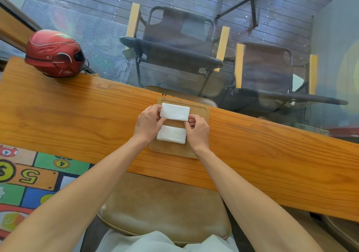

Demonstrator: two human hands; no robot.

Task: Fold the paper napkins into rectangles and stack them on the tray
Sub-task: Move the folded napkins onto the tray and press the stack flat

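Right now the left hand [148, 124] and right hand [196, 129] pinch a folded napkin [174, 112] by its ends with their fingers, above the tray [203, 112], a second napkin [171, 134] lying between both wrists.

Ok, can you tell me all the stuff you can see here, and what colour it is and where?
folded napkin: one, white, held over the far end of the tray
napkin stack: one, white, on the near half of the tray
tray: one, light wood, on the table
table: one, orange-brown wood, across the middle
helmet: one, red, far left corner of the table
stool: one, tan seat, under the table's near edge
folding chairs: two, dark with yellow armrests, beyond the glass
play mat: one, multicoloured, floor at left
left hand: one, pinching the folded napkin's left end
right hand: one, pinching its right end
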